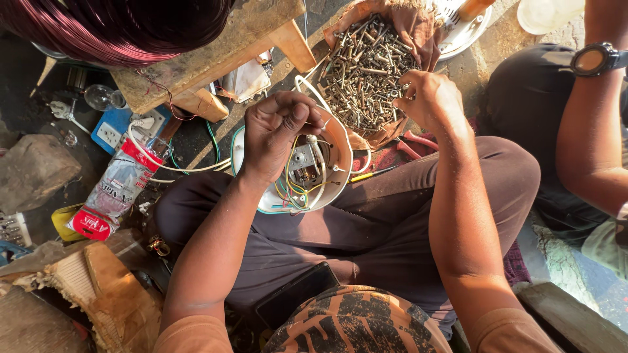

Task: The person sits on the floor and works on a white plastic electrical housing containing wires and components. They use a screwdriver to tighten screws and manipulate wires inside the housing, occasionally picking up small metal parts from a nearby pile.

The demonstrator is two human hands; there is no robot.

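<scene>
My left hand (278,134) is curled in a loose fist over a round white appliance housing (337,173) that rests on my lap, its open inside showing coloured wires and a small metal part (302,163); whether the fingers pinch anything is hidden. My right hand (428,98) reaches into a brown cloth bag of bolts and screws (366,68), fingertips among the metal pieces. What those fingers grip cannot be made out.
A wooden stool (216,52) and a coil of reddish copper wire (118,26) lie ahead on the left. A plastic packet (111,193), blue socket (110,127), red-handled pliers (415,144) and a yellow screwdriver (373,174) lie around. Another person's arm with a wristwatch (592,60) is at right.
</scene>
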